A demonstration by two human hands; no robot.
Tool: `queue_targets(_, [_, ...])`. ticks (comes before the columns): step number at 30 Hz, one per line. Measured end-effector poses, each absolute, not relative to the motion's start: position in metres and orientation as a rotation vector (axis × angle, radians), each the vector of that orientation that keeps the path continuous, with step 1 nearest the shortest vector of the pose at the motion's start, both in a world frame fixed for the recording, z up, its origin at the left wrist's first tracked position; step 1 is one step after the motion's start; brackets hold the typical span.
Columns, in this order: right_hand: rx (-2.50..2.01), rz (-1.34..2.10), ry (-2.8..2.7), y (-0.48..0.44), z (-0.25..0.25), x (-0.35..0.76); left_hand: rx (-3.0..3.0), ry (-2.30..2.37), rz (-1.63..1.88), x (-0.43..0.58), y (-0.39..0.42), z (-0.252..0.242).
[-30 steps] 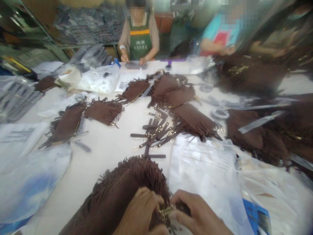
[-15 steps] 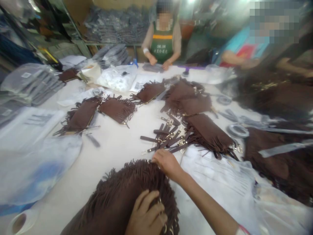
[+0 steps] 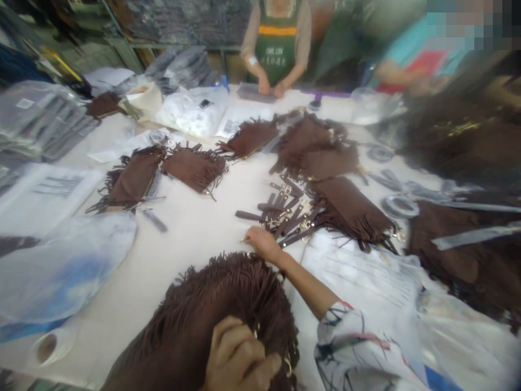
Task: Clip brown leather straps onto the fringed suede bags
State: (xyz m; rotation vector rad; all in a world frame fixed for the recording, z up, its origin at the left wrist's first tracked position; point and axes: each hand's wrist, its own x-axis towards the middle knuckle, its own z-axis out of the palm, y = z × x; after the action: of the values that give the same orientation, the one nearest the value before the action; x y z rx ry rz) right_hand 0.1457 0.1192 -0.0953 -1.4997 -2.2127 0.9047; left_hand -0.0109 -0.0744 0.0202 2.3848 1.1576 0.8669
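Note:
A pile of dark brown fringed bags (image 3: 183,326) fills the lower middle, with gold metal fittings on its right side. My left hand (image 3: 240,358) lies on it, fingers curled against the top bag beside the fittings. Past the pile's far edge, my right hand (image 3: 262,245) is closed at the near side of a heap of brown wrist straps (image 3: 280,209) with metal clasps. A bit of metal shows at its fingertips, apparently the end of one strap; the rest of that strap is hidden by the hand.
More fringed pouches (image 3: 350,209) lie across the white table (image 3: 195,217). Grey packed bundles (image 3: 44,119) and plastic bags (image 3: 65,277) are at left, with a white roll (image 3: 52,345). Tape rolls (image 3: 401,206) and plastic sheets are at right. Two people work across the table.
My right hand has shifted slightly onto the near end of the strap heap and closed there. My left hand stays on the bag, its fingers more curled. The view has tilted down.

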Motion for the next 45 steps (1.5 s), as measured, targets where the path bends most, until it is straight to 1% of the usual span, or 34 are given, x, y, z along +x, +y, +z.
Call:
queue_targets(2, [-1.525,0.917,-1.978,0.107,-0.072,0.168,2.368,1.088,0.869,-0.017,-0.072,0.028])
queue_targets(5, [-1.514,0.852,-1.643,0.081,-0.025,0.214,2.382,1.143,0.813,-0.020,-0.070,0.037])
queue_targets(8, [-1.332,0.795,-1.177,0.039,0.023,0.260,2.440,1.202,0.834,-0.017,-0.071,0.041])
queue_targets(10, [-1.295,0.882,-1.121,0.004,0.043,0.277,2.442,1.218,0.885,-0.015,-0.073,0.041])
queue_targets(12, [-1.367,1.048,-1.248,-0.033,0.052,0.276,2.401,1.183,0.910,-0.015,-0.075,0.038])
queue_targets(14, [-1.420,1.275,-1.334,-0.070,0.052,0.260,2.330,1.099,0.875,-0.015,-0.074,0.035])
queue_targets(16, [-1.422,1.482,-1.273,-0.101,0.045,0.235,2.289,0.982,0.762,-0.016,-0.071,0.033])
queue_targets(19, [-1.424,1.600,-1.067,-0.135,0.032,0.204,2.312,0.804,0.594,-0.015,-0.065,0.036])
queue_targets(22, [-1.360,1.682,-0.925,-0.151,0.021,0.191,2.297,0.738,0.534,-0.008,-0.060,0.043])
queue_targets(25, [-1.348,1.653,-0.927,-0.156,0.015,0.189,2.281,0.834,0.393,0.002,-0.058,0.049])
queue_targets(28, [-1.456,1.548,-1.038,-0.158,0.008,0.187,2.311,0.891,0.251,0.010,-0.059,0.053])
queue_targets(32, [-1.596,1.438,-1.093,-0.162,0.002,0.180,2.293,0.835,0.141,0.014,-0.058,0.057])
queue_targets(35, [-1.626,1.382,-1.156,-0.162,0.007,0.178,2.232,0.794,0.101,0.014,-0.054,0.059])
queue_targets(40, [-1.448,1.528,-1.168,-0.160,0.020,0.187,2.131,0.863,0.074,0.014,-0.049,0.056])
queue_targets(45, [-1.337,1.595,-1.051,-0.156,0.019,0.194,2.069,0.909,0.099,0.014,-0.048,0.051])
